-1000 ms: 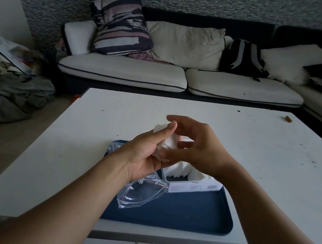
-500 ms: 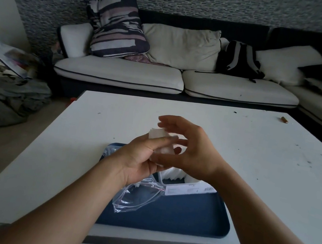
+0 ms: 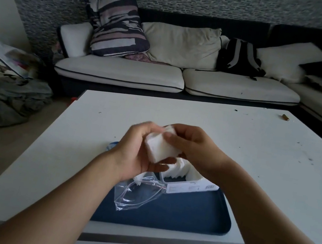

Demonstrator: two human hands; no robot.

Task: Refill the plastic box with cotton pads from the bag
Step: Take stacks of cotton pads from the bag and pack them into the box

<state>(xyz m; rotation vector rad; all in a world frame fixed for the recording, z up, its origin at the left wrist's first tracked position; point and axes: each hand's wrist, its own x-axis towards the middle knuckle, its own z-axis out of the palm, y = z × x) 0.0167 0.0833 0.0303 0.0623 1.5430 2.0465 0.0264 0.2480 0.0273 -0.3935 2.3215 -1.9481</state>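
A white stack of cotton pads (image 3: pixel 161 148) is held above the tray between both hands. My left hand (image 3: pixel 137 152) cups it from the left and below, fingers curled round it. My right hand (image 3: pixel 189 148) grips its top and right side with thumb and fingers. Below them the plastic box (image 3: pixel 188 185) stands on the dark blue tray (image 3: pixel 193 216), with white pads showing inside it. The clear zip bag (image 3: pixel 137 194) lies open on the tray left of the box, partly under my left wrist.
The tray sits near the front edge of a white table (image 3: pixel 256 159). A small brown object (image 3: pixel 285 117) lies at the table's far right. A sofa with cushions and a dark backpack (image 3: pixel 239 58) stands behind; clothes are piled on the floor at left.
The stack of pads has turned in my hands and now shows its broad side. My right hand shifted over its top, and the camera view dipped slightly.
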